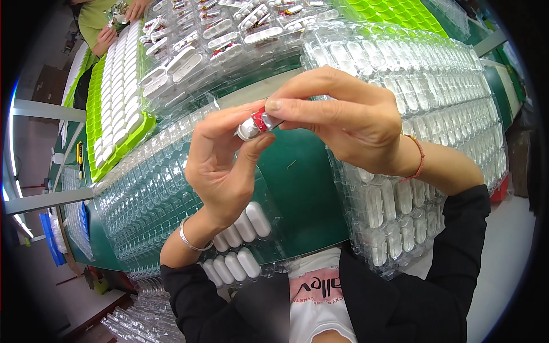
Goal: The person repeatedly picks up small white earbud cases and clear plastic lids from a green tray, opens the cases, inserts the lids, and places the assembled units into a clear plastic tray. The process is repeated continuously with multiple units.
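Between both hands, above the green table (303, 188), is a small white part with a red piece and a silver block (258, 124). My left hand (220, 157) grips its white end between thumb and fingers. My right hand (354, 123) pinches the red and silver end with thumb and forefinger. My fingertips hide part of it. Below my left hand, several smooth white oval shells (246, 263) sit in rows in a clear plastic tray.
Clear blister trays with pale oval pieces (372, 200) fill the right side. Empty clear trays (154, 200) lie at left. Further back are trays of white cases with red parts (229, 43), a lime-green tray of white shells (140, 127), and a co-worker's hands (107, 37) holding something.
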{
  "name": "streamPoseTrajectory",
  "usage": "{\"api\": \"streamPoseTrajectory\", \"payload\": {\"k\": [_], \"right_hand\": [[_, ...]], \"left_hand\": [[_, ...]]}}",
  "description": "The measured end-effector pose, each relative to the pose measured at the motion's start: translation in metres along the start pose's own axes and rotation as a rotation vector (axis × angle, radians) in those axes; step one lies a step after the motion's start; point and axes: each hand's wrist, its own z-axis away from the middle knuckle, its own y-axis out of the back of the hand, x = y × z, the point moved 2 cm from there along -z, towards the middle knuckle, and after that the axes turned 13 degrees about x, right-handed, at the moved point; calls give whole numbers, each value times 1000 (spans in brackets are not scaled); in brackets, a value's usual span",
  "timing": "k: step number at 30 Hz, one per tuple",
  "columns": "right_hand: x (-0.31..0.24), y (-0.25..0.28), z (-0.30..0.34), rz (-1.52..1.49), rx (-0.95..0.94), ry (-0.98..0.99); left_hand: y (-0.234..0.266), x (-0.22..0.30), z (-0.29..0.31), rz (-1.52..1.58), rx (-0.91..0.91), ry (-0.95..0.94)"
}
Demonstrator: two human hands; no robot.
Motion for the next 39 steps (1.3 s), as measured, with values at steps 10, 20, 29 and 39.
{"api": "streamPoseTrajectory", "payload": {"k": [10,20,29,39], "right_hand": [[1,2,0,58,-15,65],[-2,4,1,27,-75,51],[-3,4,0,47,-52,-94],[6,5,0,7,-98,-131]], "left_hand": [[-2,1,1,14,-16,-2],[-1,0,4,19,-3,-3],[-3,1,-1,70,17,93],[4,12,-13,253,-73,556]]}}
